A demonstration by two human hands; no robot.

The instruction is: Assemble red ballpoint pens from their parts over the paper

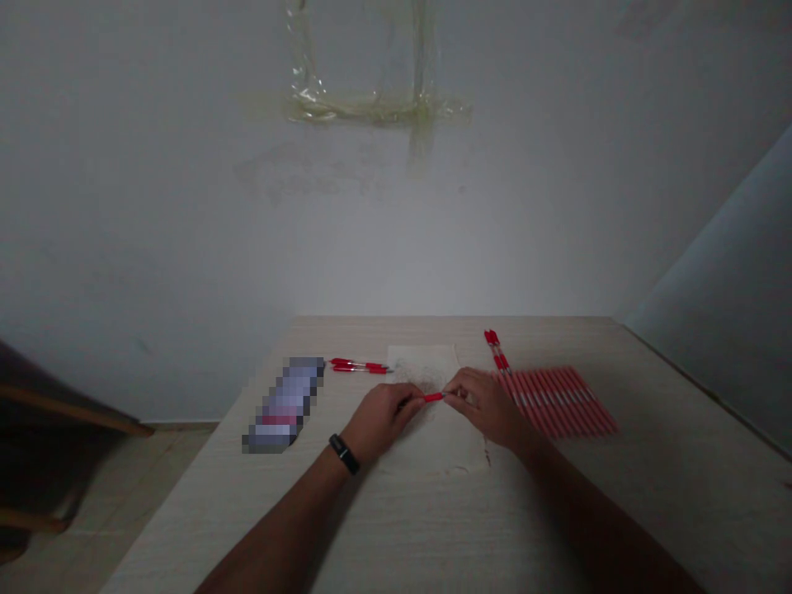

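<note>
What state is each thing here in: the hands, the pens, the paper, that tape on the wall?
Left hand: shut on one end of a red pen
Right hand: pinching the pen's other end
Two red pens: lying side by side on the table
Row of red pens: lying parallel
Sheet of paper: flat, smudged
Tape: crinkled, stuck to the wall

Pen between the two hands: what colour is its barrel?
Red, seen best in the head view, on the bare stretch of the pen's barrel.

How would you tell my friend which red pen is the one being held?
On the pale table, find the white sheet. Above it, the left hand and right hand meet, pinching the red pen between them. The other pens lie on the table.
</note>
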